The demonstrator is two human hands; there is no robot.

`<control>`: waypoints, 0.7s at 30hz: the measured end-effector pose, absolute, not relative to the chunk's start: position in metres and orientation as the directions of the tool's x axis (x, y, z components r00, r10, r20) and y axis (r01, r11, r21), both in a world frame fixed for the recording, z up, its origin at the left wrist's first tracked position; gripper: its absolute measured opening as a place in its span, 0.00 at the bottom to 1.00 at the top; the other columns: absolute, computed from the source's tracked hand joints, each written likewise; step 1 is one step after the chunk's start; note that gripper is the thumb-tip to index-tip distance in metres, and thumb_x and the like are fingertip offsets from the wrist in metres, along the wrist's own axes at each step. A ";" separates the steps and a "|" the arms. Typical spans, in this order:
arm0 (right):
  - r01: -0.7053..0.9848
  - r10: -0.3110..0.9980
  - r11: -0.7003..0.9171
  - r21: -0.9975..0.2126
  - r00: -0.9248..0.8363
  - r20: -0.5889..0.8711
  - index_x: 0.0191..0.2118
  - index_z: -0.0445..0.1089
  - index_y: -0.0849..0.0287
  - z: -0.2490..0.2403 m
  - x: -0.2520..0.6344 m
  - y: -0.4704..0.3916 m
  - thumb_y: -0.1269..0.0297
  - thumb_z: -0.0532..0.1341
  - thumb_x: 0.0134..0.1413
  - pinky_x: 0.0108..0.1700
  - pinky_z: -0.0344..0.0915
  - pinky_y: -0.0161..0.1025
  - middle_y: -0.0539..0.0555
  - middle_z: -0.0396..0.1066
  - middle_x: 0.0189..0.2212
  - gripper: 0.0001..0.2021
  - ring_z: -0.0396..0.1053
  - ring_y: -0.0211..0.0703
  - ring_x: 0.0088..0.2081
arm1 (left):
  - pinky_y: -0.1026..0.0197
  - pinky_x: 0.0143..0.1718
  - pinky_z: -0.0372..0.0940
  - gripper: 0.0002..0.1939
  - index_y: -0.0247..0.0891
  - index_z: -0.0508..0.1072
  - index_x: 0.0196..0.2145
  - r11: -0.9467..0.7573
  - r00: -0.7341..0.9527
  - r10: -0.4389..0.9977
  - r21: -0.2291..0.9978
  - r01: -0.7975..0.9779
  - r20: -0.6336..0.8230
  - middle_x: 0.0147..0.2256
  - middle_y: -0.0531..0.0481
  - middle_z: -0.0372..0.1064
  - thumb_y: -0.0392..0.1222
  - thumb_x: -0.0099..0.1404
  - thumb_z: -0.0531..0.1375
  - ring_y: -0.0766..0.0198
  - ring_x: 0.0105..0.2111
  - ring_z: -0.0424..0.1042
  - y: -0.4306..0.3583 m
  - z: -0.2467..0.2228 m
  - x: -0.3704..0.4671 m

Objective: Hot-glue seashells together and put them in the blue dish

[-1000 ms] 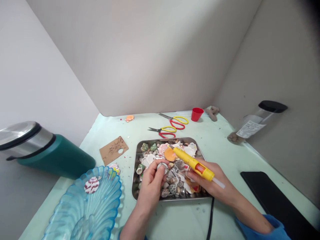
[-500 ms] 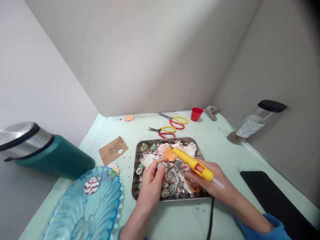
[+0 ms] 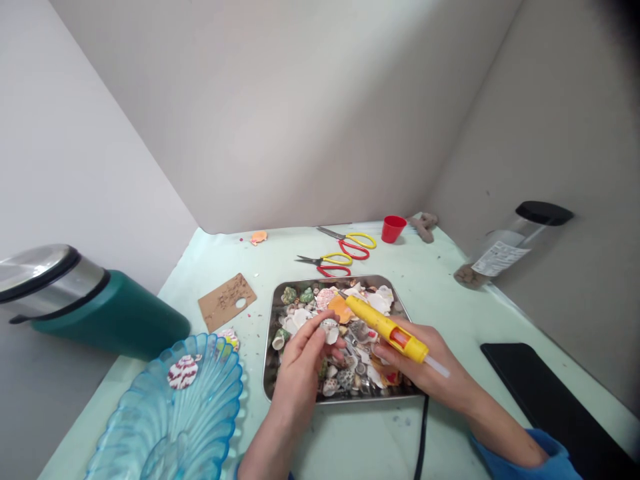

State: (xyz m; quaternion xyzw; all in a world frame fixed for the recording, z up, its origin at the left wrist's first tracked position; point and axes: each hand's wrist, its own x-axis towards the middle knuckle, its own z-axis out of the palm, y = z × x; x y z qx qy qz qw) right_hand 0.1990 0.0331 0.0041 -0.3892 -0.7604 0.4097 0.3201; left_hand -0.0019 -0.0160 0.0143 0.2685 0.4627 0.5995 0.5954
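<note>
My left hand [image 3: 305, 353] holds a small whitish seashell [image 3: 330, 331] between thumb and fingers, above the tray's near left half. In my right hand [image 3: 430, 363] is a yellow hot glue gun [image 3: 385, 323], its metal tip pointing up and left and a clear glue stick [image 3: 437, 366] poking out of its back end. Both hands are over a metal tray [image 3: 269, 353] heaped with many shells, white, green, pink and orange. The glue gun's tip lies close to an orange shell [image 3: 341, 309] in view. A black cord [image 3: 423, 433] runs down below the right hand.
At left are a blue shell-shaped dish [image 3: 150, 407] with a striped shell [image 3: 183, 372], a green bottle [image 3: 120, 313] and a brown card [image 3: 225, 303]. Behind the tray lie two pairs of scissors [image 3: 330, 260] and a red cup [image 3: 393, 229]. A clear jar [image 3: 505, 247] and a black slab [image 3: 550, 400] stand right.
My left hand has turned and its fingers have loosened, so the white shell shows more. My right hand and the glue gun stay practically still.
</note>
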 end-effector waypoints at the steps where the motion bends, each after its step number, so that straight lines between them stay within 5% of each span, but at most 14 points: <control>1: 0.335 0.857 0.359 -0.871 -0.488 0.165 0.39 0.69 0.58 0.004 0.199 0.033 0.59 0.62 0.56 0.30 0.61 0.35 0.48 0.67 0.27 0.09 0.62 0.39 0.27 | 0.61 0.34 0.64 0.20 0.33 0.74 0.47 0.139 -0.134 0.964 0.865 -0.482 -0.230 0.29 0.47 0.74 0.45 0.59 0.63 0.64 0.27 0.70 -0.016 0.015 -0.002; 12: 0.285 0.815 0.408 -0.867 -0.542 0.205 0.26 0.66 0.58 -0.002 0.209 0.036 0.55 0.61 0.57 0.28 0.62 0.37 0.50 0.67 0.24 0.13 0.64 0.41 0.25 | 0.64 0.28 0.66 0.14 0.36 0.69 0.36 0.049 -0.201 0.961 0.832 -0.553 -0.190 0.26 0.53 0.71 0.48 0.58 0.65 0.67 0.24 0.72 -0.014 0.013 -0.001; 21: 0.286 0.733 0.471 -0.834 -0.654 0.189 0.27 0.67 0.59 0.011 0.205 0.034 0.54 0.60 0.57 0.28 0.59 0.36 0.50 0.68 0.22 0.14 0.63 0.39 0.23 | 0.63 0.33 0.69 0.17 0.36 0.71 0.37 0.045 -0.253 0.941 0.822 -0.568 -0.227 0.30 0.52 0.72 0.47 0.54 0.68 0.66 0.28 0.75 -0.012 0.014 -0.001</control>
